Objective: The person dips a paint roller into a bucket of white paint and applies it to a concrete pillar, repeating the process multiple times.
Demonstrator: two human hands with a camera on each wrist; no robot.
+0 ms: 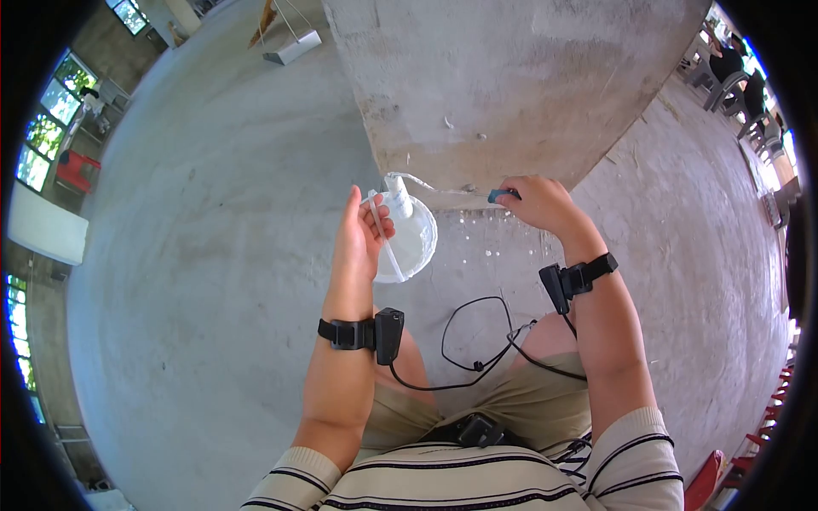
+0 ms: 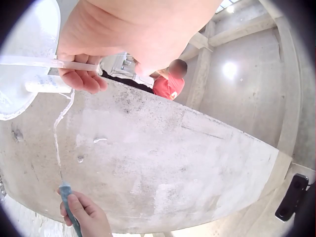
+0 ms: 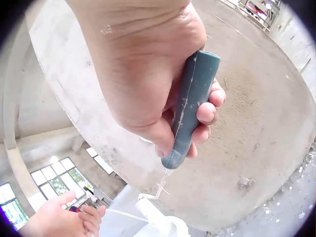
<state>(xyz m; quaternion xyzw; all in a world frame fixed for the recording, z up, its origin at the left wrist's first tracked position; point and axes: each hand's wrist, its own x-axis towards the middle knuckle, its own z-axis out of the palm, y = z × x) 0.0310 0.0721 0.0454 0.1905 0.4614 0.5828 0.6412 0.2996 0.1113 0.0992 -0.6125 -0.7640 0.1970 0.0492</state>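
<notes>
My right hand grips the blue-green handle of a paint roller. The roller's thin, paint-coated metal frame runs left to its white roller sleeve, which is tilted over the far rim of a white bucket. Whitish paint coats the bucket's inside. At the bucket's left side is my left hand, its fingers curled round a narrow white plastic strip that looks like the bucket's handle. The strip slants across the bucket's opening. In the right wrist view, the left hand appears at lower left.
A concrete pillar rises just beyond the bucket. White drips spot the floor at its base. Black cable loops between my knees. A dustpan stands far left. Another person in red is beyond the pillar.
</notes>
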